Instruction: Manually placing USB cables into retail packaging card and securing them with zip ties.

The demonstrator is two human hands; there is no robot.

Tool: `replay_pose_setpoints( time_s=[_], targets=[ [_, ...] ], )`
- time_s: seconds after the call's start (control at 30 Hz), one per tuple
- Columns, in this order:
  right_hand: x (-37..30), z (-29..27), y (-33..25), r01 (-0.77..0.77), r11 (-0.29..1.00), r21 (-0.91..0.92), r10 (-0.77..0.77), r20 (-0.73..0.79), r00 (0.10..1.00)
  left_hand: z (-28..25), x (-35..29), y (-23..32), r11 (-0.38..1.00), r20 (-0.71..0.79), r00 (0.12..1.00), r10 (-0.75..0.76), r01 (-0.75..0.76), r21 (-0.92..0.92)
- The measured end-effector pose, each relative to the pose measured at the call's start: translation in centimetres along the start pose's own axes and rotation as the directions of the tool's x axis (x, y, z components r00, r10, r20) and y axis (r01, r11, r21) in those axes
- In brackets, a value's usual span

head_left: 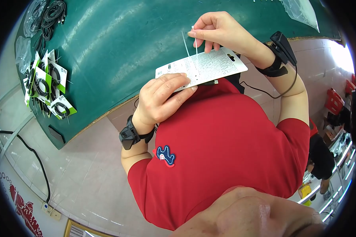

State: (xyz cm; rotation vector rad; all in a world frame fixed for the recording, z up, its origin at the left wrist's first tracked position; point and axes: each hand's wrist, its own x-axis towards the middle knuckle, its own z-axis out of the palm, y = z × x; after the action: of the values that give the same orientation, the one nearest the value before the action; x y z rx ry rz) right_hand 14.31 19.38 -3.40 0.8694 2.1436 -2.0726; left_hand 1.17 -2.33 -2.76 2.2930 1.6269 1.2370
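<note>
A white printed packaging card [215, 65] with a hang hole is held at the table's near edge. My left hand [160, 96] grips its left end, thumb underneath and fingers across the printed side. Two ends of a thin white cable tie [196, 44] stand up from the card. My right hand [219, 31] pinches the right-hand end, which carries the small square head, between thumb and fingertips; the other end stands free beside it. Below the card's lower edge a small plug with a metal tip [216, 82] peeks out. The card's underside is hidden.
On the green table [114, 47], a pile of carded black cables [47, 85] lies at the left. Coiled black cables [53, 15] and clear plastic bags lie at the far left. Another plastic bag [302, 14] lies far right. A dark flat object [56, 134] rests by the left corner.
</note>
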Motion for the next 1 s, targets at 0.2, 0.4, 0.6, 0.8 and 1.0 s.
replay_pose_setpoints(
  time_s=[0.2,0.4,0.6,0.8,1.0],
  targets=[
    [-0.7,0.2,-0.3,0.076,0.997,0.008,-0.076,-0.025,0.997,0.1,0.0,0.0,1.000,-0.001,1.000,-0.010,0.010,-0.002],
    [-0.7,0.3,0.1,0.062,0.997,0.050,-0.063,0.006,0.998,-0.1,0.1,0.0,1.000,0.003,1.000,-0.016,0.016,0.008],
    [-0.3,0.1,-0.2,-0.041,0.993,0.115,0.037,0.043,0.998,0.3,0.0,-0.5,0.999,-0.052,0.998,0.030,-0.029,0.016],
    [0.4,0.4,0.3,-0.104,0.980,0.171,0.083,0.125,0.989,0.5,-0.1,-0.8,0.999,-0.045,0.998,0.041,-0.040,0.037],
    [0.7,-0.3,0.5,-0.109,0.982,0.153,0.084,0.158,0.984,0.3,0.1,-0.7,0.999,-0.047,0.999,0.021,-0.019,0.040]
  ],
)
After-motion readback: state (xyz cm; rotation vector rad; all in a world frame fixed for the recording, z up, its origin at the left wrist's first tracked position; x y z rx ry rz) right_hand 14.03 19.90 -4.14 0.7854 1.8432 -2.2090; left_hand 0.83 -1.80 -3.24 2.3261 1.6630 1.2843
